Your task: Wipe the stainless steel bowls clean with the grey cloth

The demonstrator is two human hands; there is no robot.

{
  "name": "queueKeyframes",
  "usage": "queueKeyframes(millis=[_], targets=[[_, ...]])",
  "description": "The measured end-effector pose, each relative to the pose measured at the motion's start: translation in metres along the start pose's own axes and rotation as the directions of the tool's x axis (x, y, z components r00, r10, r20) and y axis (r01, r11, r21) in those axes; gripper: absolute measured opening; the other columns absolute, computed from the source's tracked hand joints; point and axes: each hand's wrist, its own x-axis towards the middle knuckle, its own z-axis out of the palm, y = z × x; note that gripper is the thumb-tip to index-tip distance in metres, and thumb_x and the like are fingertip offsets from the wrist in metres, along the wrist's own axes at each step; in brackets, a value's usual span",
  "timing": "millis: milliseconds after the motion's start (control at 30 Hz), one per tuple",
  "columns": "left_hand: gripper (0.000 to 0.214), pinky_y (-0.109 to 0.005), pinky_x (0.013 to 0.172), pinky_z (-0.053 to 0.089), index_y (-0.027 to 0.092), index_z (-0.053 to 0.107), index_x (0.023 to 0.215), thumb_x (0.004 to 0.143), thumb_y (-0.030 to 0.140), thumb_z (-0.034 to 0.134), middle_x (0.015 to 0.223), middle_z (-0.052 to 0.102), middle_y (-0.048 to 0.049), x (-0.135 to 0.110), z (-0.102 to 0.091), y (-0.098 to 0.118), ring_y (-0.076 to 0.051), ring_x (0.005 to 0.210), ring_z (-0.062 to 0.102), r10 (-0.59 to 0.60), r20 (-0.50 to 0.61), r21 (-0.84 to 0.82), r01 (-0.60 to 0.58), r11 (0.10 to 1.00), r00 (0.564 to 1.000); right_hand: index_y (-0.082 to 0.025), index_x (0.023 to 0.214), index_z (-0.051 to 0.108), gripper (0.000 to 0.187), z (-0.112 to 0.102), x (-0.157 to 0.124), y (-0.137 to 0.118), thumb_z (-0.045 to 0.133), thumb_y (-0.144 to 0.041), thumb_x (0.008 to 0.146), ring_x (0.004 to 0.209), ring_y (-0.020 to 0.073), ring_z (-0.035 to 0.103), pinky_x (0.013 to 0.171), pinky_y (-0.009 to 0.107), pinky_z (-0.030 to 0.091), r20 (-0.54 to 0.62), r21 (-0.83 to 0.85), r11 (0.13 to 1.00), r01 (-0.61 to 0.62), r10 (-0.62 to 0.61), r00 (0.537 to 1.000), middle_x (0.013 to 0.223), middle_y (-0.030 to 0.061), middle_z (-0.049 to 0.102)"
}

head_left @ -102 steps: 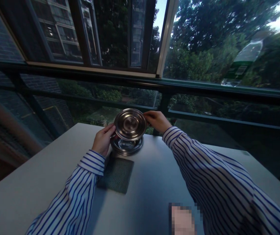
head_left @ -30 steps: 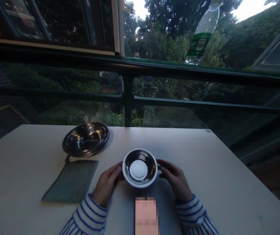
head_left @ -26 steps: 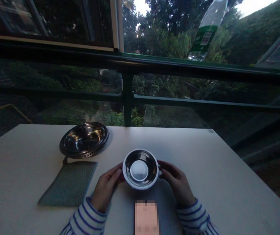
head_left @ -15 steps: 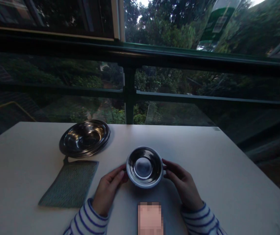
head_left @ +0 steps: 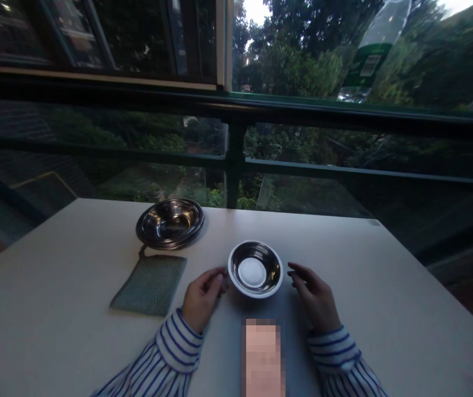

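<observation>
A small stainless steel bowl (head_left: 255,273) sits upright on the white table in front of me, its shiny inside facing up. My left hand (head_left: 204,298) is just beside the bowl's left rim, fingers loosely bent and the thumb near the index finger; it no longer grips the bowl. On the other side, my right hand (head_left: 314,295) is open, with its fingertips a short gap away from the rim. Both wrists are in striped sleeves.
Several stacked steel bowls or plates (head_left: 170,223) stand at the table's back left. A grey-green textured cloth (head_left: 150,285) with a loop lies before them. Nearest me is a pixelated rectangular item (head_left: 263,358). Behind the white table (head_left: 70,242) runs a dark railing (head_left: 302,110); a plastic bottle (head_left: 371,58) is above it.
Both hands have let go of the bowl and drawn slightly apart from it. The bowl now rests on the table. The camera view has shifted, so everything appears farther right.
</observation>
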Motion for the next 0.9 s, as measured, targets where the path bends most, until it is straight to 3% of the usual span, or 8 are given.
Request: queueKeyframes(millis=[167, 333, 633, 900], targets=[[0.03, -0.027, 0.06, 0.046, 0.014, 0.064, 0.095, 0.073, 0.032, 0.053, 0.077, 0.067, -0.007, -0.022, -0.008, -0.001, -0.014, 0.061, 0.058, 0.112, 0.05, 0.206, -0.12, 0.971, 0.992, -0.016, 0.093, 0.061, 0.032, -0.004, 0.003, 0.002, 0.051, -0.038, 0.073, 0.082, 0.023, 0.061, 0.07, 0.036, 0.049, -0.042, -0.096, 0.993, 0.064, -0.069, 0.997, 0.091, 0.0102, 0.065], [0.025, -0.025, 0.06, 0.046, 0.017, 0.065, 0.091, 0.072, 0.03, 0.055, 0.079, 0.066, -0.0063, -0.041, -0.031, 0.004, -0.013, 0.063, 0.057, 0.276, 0.046, 0.357, -0.273, 0.893, 0.96, -0.016, 0.094, 0.061, 0.032, -0.011, 0.007, 0.0, 0.05, -0.039, 0.074, 0.082, 0.0225, 0.061, 0.073, 0.039, 0.048, -0.07, -0.12, 0.984, 0.133, -0.142, 0.987, 0.091, 0.0101, 0.064], [0.021, -0.024, 0.057, 0.046, 0.018, 0.066, 0.083, 0.069, 0.031, 0.058, 0.076, 0.065, -0.0045, -0.056, -0.067, 0.003, -0.014, 0.063, 0.057, 0.295, -0.069, 0.444, -0.235, 0.865, 0.953, -0.017, 0.092, 0.06, 0.026, -0.017, 0.001, -0.016, 0.05, -0.036, 0.077, 0.081, 0.0217, 0.062, 0.073, 0.039, 0.049, -0.059, -0.126, 0.964, 0.236, -0.244, 0.968, 0.092, 0.0097, 0.064], [0.027, -0.024, 0.059, 0.048, 0.017, 0.065, 0.09, 0.07, 0.033, 0.057, 0.08, 0.065, -0.0062, -0.068, -0.084, -0.003, -0.015, 0.067, 0.06, 0.3, -0.042, 0.54, -0.231, 0.809, 0.953, -0.019, 0.091, 0.061, 0.023, -0.017, -0.019, -0.046, 0.049, -0.034, 0.077, 0.077, 0.0208, 0.063, 0.071, 0.035, 0.05, 0.05, -0.199, 0.908, 0.37, -0.367, 0.929, 0.086, 0.0074, 0.066]])
